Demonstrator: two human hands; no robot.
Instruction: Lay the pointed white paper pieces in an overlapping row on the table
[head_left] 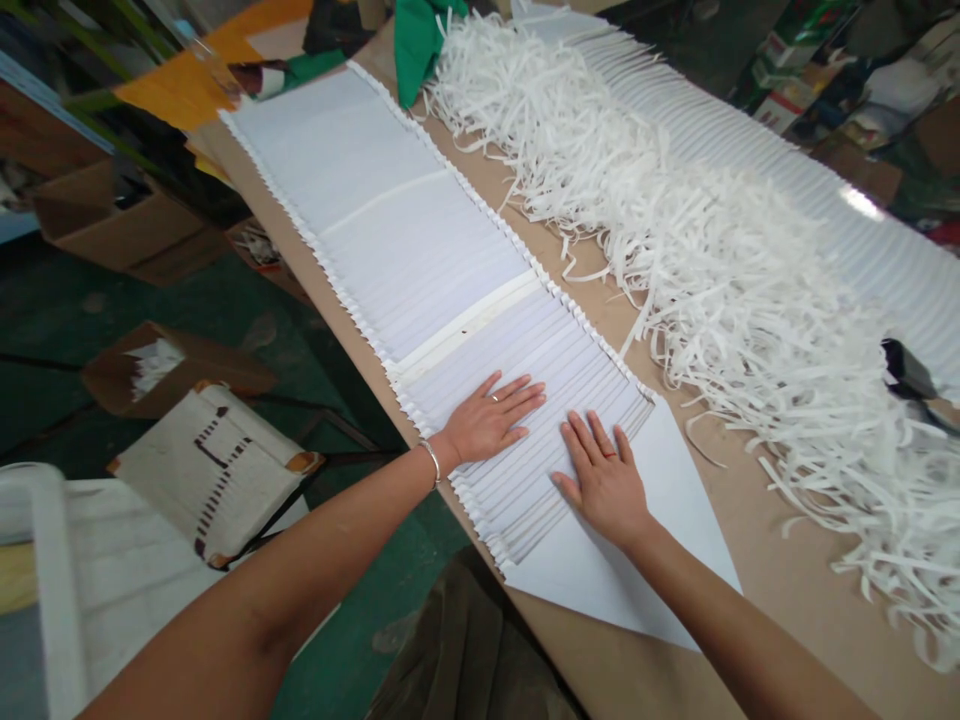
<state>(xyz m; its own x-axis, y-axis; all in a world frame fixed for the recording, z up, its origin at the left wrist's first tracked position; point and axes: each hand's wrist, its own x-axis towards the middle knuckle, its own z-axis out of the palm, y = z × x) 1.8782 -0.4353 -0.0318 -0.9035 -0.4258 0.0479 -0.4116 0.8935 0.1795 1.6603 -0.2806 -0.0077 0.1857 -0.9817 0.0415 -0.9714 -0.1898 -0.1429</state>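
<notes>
A: Left hand (487,420)?
B: Flat on the pleated white paper (525,495), fingers apart, gripping nothing.
A: Right hand (604,480)?
B: Same, fingers apart, just beside a smooth white paper sheet (622,590); both papers on the brown fibreboard counter (780,620).

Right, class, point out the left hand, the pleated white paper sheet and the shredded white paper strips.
Left hand (487,422): head view, back of hand.
Pleated white paper sheet (420,260): head view, folded middle.
Shredded white paper strips (750,300): head view, heap's middle.

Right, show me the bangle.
In the head view, the metal bangle sits on the left wrist, just behind the left hand, which rests on the pleated white paper.
</notes>
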